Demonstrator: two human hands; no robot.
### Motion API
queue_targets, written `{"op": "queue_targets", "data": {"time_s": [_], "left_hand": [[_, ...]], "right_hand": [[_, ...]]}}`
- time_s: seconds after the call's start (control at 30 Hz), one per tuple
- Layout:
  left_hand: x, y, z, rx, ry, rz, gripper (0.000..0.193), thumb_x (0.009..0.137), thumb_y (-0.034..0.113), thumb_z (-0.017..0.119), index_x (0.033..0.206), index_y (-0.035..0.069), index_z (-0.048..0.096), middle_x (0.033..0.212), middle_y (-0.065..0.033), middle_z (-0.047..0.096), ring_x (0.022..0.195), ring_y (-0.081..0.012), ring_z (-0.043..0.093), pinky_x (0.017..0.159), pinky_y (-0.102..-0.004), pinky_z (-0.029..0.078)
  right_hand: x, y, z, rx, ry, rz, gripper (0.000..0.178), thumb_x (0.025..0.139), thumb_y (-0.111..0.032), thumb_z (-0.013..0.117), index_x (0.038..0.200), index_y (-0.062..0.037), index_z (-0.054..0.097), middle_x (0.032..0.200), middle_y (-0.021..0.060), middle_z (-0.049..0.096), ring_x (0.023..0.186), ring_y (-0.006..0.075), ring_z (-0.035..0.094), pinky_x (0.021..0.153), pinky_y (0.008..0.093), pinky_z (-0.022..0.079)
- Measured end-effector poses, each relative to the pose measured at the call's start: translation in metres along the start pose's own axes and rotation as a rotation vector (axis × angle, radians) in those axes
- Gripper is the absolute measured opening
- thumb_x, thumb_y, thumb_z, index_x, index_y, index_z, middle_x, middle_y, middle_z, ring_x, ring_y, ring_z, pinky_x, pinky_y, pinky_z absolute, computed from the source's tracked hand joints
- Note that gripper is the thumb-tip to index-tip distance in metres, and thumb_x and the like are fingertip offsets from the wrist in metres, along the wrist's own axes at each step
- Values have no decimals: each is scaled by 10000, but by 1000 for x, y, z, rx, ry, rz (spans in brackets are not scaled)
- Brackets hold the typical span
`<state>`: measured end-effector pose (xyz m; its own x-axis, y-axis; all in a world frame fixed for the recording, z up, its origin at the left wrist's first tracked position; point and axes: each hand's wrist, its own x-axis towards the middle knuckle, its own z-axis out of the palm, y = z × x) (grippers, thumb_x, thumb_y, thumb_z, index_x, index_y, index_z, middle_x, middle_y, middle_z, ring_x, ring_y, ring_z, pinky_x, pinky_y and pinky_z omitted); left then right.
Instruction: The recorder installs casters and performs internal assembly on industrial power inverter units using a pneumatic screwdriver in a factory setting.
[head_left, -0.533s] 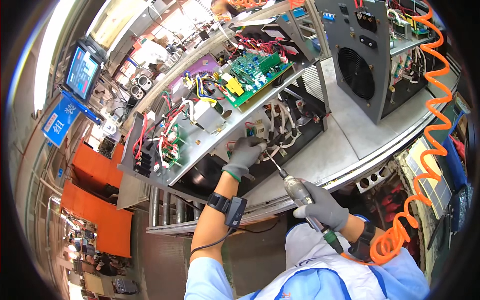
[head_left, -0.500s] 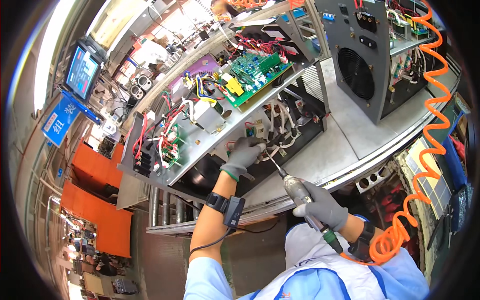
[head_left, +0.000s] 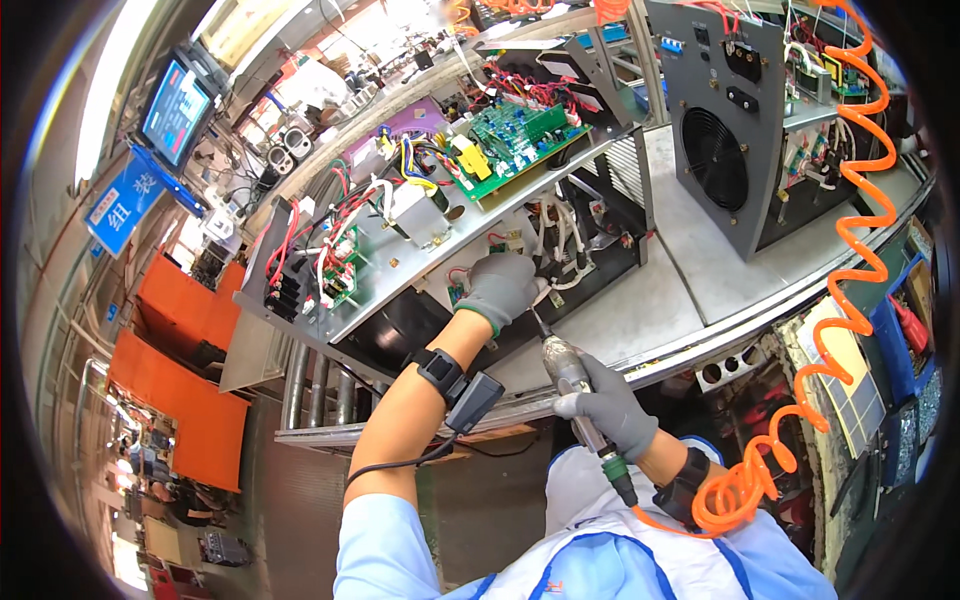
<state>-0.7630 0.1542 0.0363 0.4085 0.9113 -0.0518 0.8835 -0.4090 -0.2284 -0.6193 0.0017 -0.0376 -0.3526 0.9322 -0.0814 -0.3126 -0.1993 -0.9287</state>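
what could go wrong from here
The driver in the right hand could slip and jab the left hand, which is close by its tip. It might also nick the white cables nearby. The orange hose, coiled near the right wrist, could snag.

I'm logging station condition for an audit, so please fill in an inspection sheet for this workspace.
Surface: grey bench, curved by the lens.
Job's things: open chassis carrying a green circuit board; handheld driver, bit pointing toward the chassis.
Clutter: blue tray right of the bench, a red item inside.
Hands: left hand, gloved, at the chassis's open side, grip unclear; right hand, gloved, wrapped around the driver.
Cables: orange coiled hose leading to the driver's rear; black cable along the left forearm.
Surroundings: lit screen, blue sign, second unit with a fan.
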Motion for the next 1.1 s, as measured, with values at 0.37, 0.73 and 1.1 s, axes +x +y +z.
{"op": "queue_targets", "data": {"time_s": [0.37,0.73,1.1], "left_hand": [[23,21,1,13,159,-4,157,722,150,544,771,35,639,761,-165,621,705,-301,627,608,-388,500],[51,11,-13,-140,-73,121,231,636,167,619,804,10,646,737,-179,613,684,-305,595,653,-379,462],[73,17,-26,2,-155,226,234,675,132,688,851,-17,652,752,-131,649,678,-186,620,663,-293,475]], "right_hand": [[2,6,5,-5,22,-63,665,641,-208,671,1206,39,421,894,74,525,808,137,493,728,263,424],[7,16,-1,2,111,-192,684,620,-202,701,1202,29,426,862,83,557,782,151,523,734,283,441],[20,16,-24,-13,67,-146,781,591,-215,705,1250,52,383,1008,134,565,930,180,535,836,277,406]]}}
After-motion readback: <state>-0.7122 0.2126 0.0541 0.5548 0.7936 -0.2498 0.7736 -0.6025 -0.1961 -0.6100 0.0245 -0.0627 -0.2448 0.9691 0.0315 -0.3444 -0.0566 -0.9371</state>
